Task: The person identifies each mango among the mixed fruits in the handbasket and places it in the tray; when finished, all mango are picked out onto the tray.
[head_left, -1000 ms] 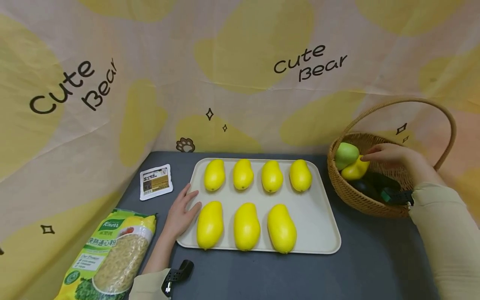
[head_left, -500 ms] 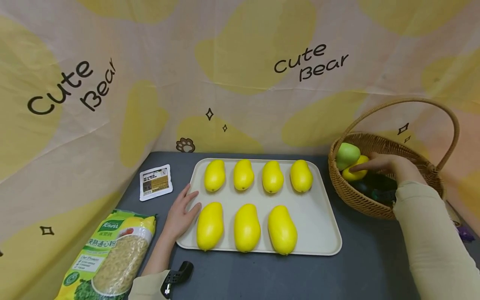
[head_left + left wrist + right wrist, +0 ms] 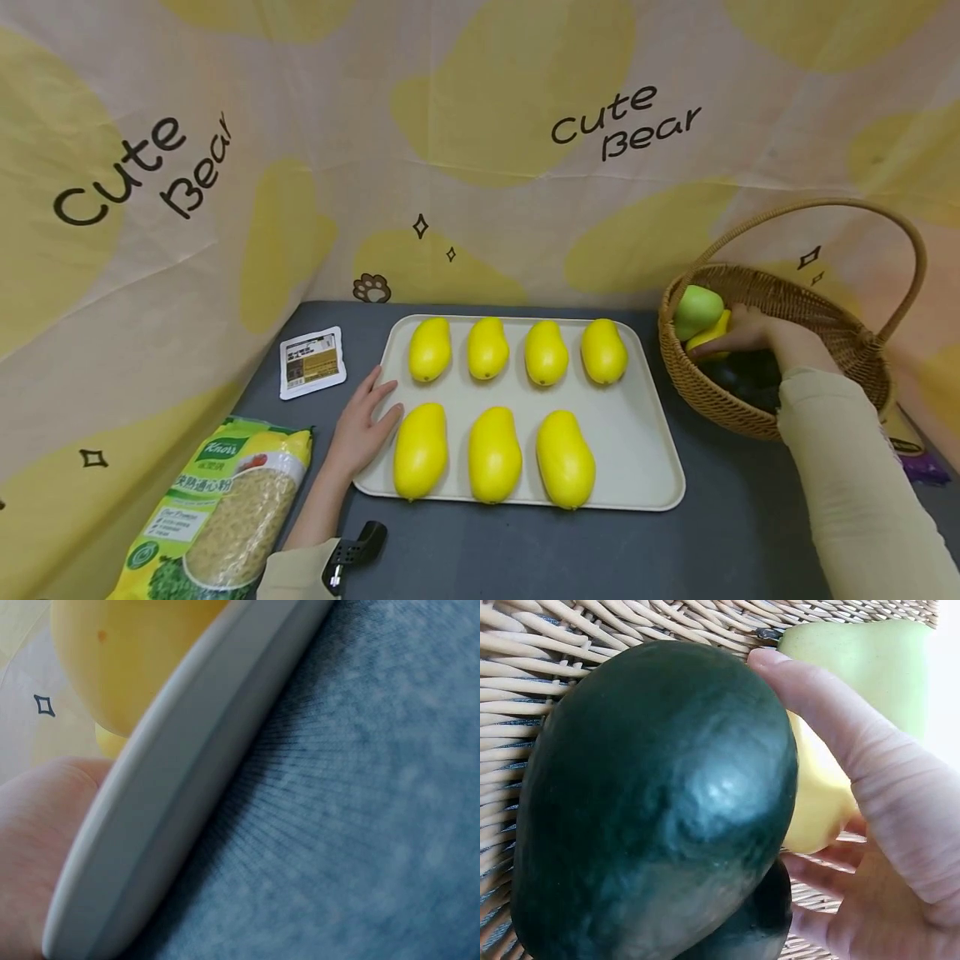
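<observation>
My right hand reaches into the wicker basket and grips a yellow mango. In the right wrist view its thumb lies on one side of the mango, with fingers on the other. Beside it sit a light green fruit and dark green, avocado-like fruits. My left hand rests with spread fingers on the left edge of the beige tray. Two rows of mangoes lie on the tray, among them a front-row mango and a back-row mango.
A pasta bag lies at the front left, with a small white packet behind it. The basket's tall handle arches over its opening. A purple-edged package shows partly behind the right sleeve. A printed cloth hangs behind the table.
My right hand has gone down and slightly left into the basket, and its fingers have closed round the yellow mango. The left hand has stayed on the tray edge.
</observation>
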Demonstrator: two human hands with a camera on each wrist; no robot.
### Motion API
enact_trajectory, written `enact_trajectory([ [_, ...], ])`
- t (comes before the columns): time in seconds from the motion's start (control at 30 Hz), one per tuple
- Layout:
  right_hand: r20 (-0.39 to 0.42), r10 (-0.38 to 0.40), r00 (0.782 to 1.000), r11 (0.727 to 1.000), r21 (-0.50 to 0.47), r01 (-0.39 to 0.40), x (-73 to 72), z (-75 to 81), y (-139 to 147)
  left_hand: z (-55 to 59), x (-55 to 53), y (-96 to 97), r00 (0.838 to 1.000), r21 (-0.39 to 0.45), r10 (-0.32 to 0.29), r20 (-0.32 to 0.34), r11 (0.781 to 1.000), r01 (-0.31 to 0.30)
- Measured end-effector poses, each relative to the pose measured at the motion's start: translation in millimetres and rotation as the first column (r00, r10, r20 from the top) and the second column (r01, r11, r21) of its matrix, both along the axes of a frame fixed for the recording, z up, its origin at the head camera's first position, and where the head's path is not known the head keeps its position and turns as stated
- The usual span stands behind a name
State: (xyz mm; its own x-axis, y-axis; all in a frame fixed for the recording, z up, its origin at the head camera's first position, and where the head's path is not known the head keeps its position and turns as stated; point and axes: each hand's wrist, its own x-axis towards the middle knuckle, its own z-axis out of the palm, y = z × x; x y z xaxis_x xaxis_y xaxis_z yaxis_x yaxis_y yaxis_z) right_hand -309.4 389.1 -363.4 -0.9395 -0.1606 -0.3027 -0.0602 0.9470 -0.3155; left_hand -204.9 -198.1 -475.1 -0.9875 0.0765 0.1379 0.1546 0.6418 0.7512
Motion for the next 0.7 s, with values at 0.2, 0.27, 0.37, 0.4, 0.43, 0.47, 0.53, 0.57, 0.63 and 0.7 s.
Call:
enact_trajectory([
  [0.2,-0.024,-0.004,1.0,1.0,-0.031,0.003,5.4,11.0,-3.8,2.8,0.3,1.6,1.0,-0.009,0.0,0.004,1.0,0.0],
  [0.27,-0.013,-0.001,1.0,0.999,-0.049,0.0,3.6,10.3,-1.4,3.3,0.7,1.9,1.0,-0.013,0.004,0.005,1.0,-0.004],
  [0.37,0.03,-0.013,0.999,0.998,-0.054,0.015,0.0,4.4,2.3,3.8,1.2,2.1,1.0,-0.012,0.006,0.005,1.0,-0.006],
  [0.4,0.034,-0.014,0.999,0.998,-0.055,0.016,-1.1,1.9,2.8,3.8,1.4,2.1,1.0,-0.012,0.006,0.004,1.0,-0.006],
  [0.43,0.034,-0.013,0.999,0.998,-0.058,0.015,-2.0,-0.5,3.3,3.5,1.3,2.1,1.0,-0.011,0.005,0.005,1.0,-0.005],
  [0.47,0.031,-0.012,0.999,0.998,-0.055,0.013,-2.5,-2.3,3.4,3.4,1.3,2.1,1.0,-0.008,0.005,0.007,1.0,-0.005],
  [0.53,0.011,-0.002,1.0,0.999,-0.053,0.003,-1.9,-2.9,2.2,2.7,1.0,2.1,1.0,-0.006,0.005,0.011,1.0,-0.005],
  [0.57,-0.003,0.002,1.0,0.999,-0.047,-0.002,-0.9,-1.9,1.0,2.7,1.0,2.3,1.0,-0.005,0.004,0.012,1.0,-0.004],
  [0.63,-0.022,0.006,1.0,0.999,-0.038,-0.007,1.7,1.5,-1.4,2.0,0.6,2.5,1.0,-0.004,0.008,0.014,1.0,-0.008],
  [0.7,-0.038,0.004,0.999,1.0,-0.018,-0.005,4.5,5.5,-3.4,1.3,0.0,2.9,1.0,-0.008,0.007,0.01,1.0,-0.007],
])
